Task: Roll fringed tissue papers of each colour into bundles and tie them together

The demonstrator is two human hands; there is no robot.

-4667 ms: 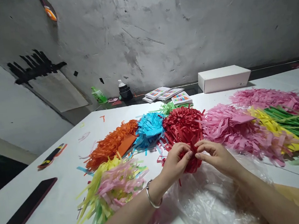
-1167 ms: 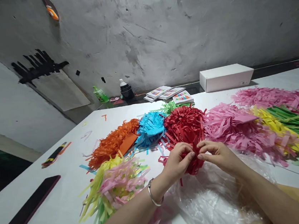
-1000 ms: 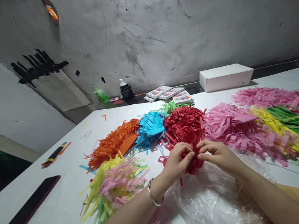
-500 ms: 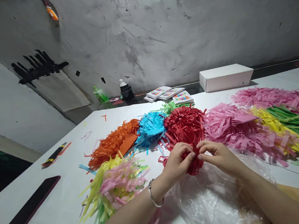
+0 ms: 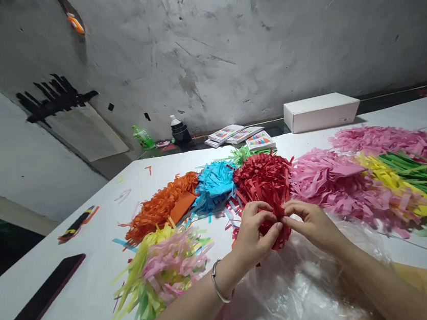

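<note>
A bunch of red fringed paper [image 5: 263, 175] lies at the middle of the table, its strips hanging toward me. Both hands meet at its near end. My left hand [image 5: 255, 229], with a metal bangle on the wrist, pinches red paper between thumb and fingers. From the other side my right hand [image 5: 308, 221] grips the same red paper, its fingertips close to the left ones. Left of the red bunch sits blue fringed paper [image 5: 215, 183], then orange fringed paper [image 5: 161, 207]. Pink fringed paper [image 5: 327, 178] spreads just right of it.
Yellow, pink and green strips [image 5: 164, 268] lie near my left forearm. A clear plastic bag [image 5: 300, 278] is under my right forearm. A phone [image 5: 40, 300] and a cutter knife [image 5: 76, 224] lie left. A white box [image 5: 321, 111] and printed packs [image 5: 241, 134] stand at the back.
My left hand's fingers have shifted and spread slightly around the red paper. Both hands stay together at its near end. The view has moved a little.
</note>
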